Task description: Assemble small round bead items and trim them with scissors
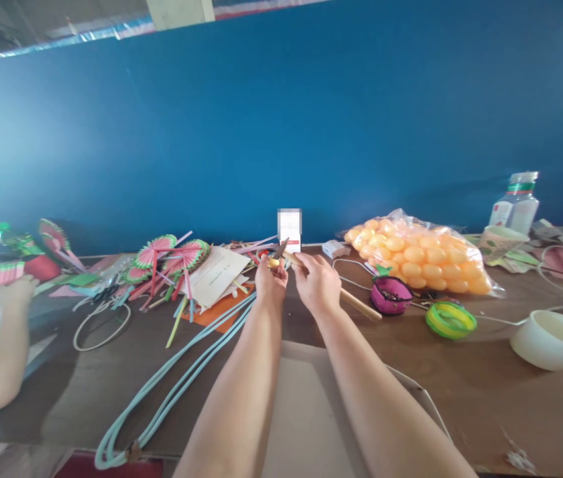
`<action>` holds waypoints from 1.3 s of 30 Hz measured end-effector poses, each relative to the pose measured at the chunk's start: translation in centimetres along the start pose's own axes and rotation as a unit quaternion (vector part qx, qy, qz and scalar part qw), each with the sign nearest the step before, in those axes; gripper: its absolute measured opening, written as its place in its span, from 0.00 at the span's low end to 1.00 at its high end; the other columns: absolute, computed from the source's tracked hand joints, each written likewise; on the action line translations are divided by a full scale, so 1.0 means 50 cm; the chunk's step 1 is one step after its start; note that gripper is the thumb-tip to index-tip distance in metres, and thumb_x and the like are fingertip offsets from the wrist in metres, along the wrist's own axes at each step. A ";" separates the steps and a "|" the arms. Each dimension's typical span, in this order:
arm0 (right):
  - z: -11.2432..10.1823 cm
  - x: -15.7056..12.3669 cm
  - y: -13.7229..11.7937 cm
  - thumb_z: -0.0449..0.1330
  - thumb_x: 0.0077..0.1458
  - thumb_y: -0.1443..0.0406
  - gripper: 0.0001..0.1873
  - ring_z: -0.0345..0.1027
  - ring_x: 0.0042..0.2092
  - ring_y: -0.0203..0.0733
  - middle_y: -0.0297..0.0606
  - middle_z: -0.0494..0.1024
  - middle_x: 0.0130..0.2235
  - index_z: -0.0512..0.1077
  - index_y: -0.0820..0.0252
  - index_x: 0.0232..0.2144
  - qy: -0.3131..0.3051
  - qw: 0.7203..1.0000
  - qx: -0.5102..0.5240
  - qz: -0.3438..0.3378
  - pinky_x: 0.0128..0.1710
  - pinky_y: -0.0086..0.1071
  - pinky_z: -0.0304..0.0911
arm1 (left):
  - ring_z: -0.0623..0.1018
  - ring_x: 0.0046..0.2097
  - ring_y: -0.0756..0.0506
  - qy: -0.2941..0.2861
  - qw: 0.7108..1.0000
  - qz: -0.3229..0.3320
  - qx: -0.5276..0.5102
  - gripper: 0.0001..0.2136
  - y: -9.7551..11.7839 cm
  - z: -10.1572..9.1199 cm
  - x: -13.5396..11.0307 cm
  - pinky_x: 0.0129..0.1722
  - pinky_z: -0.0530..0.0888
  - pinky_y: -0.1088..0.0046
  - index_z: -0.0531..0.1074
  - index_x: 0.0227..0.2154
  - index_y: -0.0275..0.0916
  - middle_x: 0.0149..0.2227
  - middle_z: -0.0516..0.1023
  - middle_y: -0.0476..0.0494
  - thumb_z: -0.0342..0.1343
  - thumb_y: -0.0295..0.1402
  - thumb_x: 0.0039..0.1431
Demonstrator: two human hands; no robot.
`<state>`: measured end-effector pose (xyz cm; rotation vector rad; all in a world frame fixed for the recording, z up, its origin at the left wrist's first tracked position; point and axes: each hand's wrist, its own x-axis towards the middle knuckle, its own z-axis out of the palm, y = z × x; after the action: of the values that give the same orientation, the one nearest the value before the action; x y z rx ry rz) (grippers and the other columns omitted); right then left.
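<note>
My left hand (271, 285) is closed, with a small yellow piece (273, 263) at its fingertips. A dark pointed blade (281, 248) rises beside that piece; which hand steadies it is not clear. My right hand (319, 284) grips a pale wooden stick (361, 304), one end of it near the left fingers and the other sticking out to the lower right. Light blue tubing (182, 375) loops from behind my left wrist towards the front edge. A white phone-like screen (290, 229), partly blurred, stands just behind both hands.
Pink paper fans (156, 253), a white printed sheet (216, 275) and strips lie left. To the right are a bag of orange balls (421, 255), a purple pouch (390, 294), a green tape roll (451, 320) and a bottle (515, 199). Another person's arm (7, 338) reaches in at far left.
</note>
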<state>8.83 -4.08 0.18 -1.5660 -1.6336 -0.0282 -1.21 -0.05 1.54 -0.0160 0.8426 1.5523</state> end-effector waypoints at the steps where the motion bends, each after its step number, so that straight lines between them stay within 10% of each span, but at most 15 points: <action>1: 0.000 -0.001 0.000 0.57 0.62 0.63 0.15 0.72 0.42 0.43 0.38 0.80 0.42 0.78 0.48 0.48 -0.002 1.000 0.000 -0.003 0.41 0.33 0.59 | 0.71 0.22 0.56 -0.001 1.000 0.000 -0.002 0.08 0.000 -0.001 0.002 0.19 0.68 0.86 0.67 0.35 0.37 0.31 0.73 0.44 0.51 0.37 0.68; 24: -0.016 0.008 0.001 0.53 0.64 0.60 0.18 0.72 0.49 0.46 0.39 0.78 0.50 0.74 0.46 0.54 -0.064 0.995 -0.040 0.066 0.46 0.36 0.61 | 0.70 0.22 0.55 0.000 1.000 0.012 0.005 0.10 -0.003 -0.005 0.005 0.20 0.67 0.84 0.68 0.35 0.36 0.31 0.74 0.42 0.51 0.38 0.67; 34: 0.001 0.018 0.038 0.52 0.62 0.61 0.16 0.73 0.52 0.52 0.45 0.79 0.51 0.76 0.52 0.48 -0.298 0.936 -0.107 0.152 0.45 0.39 0.65 | 0.66 0.20 0.56 -0.033 0.999 0.029 0.001 0.10 -0.008 -0.008 0.009 0.18 0.65 0.83 0.68 0.37 0.36 0.31 0.75 0.41 0.51 0.38 0.67; 39: 0.019 0.015 0.048 0.53 0.61 0.60 0.16 0.72 0.54 0.54 0.48 0.78 0.52 0.77 0.55 0.46 -0.319 0.926 -0.127 0.159 0.48 0.41 0.65 | 0.67 0.20 0.56 -0.040 0.999 0.018 0.000 0.11 -0.010 -0.008 0.010 0.18 0.65 0.83 0.68 0.36 0.35 0.31 0.75 0.41 0.52 0.39 0.67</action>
<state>10.38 -2.42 -1.23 -2.1828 -1.8814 0.5114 -1.07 0.12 0.77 0.0611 0.7839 1.5765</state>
